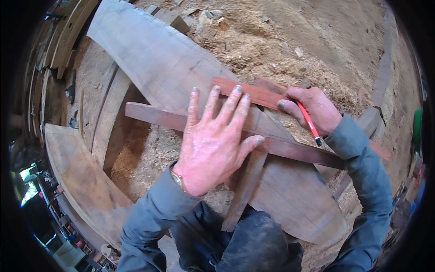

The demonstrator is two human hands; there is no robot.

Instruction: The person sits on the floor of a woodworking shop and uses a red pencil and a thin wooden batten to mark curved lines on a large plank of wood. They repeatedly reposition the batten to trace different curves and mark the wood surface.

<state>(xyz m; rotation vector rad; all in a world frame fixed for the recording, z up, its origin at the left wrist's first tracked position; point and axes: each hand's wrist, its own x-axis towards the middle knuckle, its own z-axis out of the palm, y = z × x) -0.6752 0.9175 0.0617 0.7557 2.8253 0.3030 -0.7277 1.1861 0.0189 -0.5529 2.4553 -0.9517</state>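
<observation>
- Red wooden slat (264,96), one: short, flat, at 1 o'clock from the middle of the view, resting across the wide pale board (149,54). Judged stiff, fairly light and hardly fragile; dust on the faces may make it slide. Best hold: long edges, or thumb over and fingers under at the 2 o'clock end.
- Long wooden bar (156,116), one: crosses the same board from between 9 and 10 o'clock to just past 3. Looks rigid and the heavier of the two; its squared sides would suit a full-hand grip near mid-length.
- Left hand (215,138): grasping nothing; palm down over the bar, fingers spread towards 12, index and middle fingertips flat on the slat, thumb out towards 2. Forearm enters from 7 o'clock.
- Right hand (317,109): between 2 and 3 o'clock, closed about a red pencil (308,120), thumb laid on the slat's near end; fingers underneath are hidden, so their hold on the wood cannot be confirmed. Forearm rises from 4 o'clock, bent inward at the wrist.
</observation>
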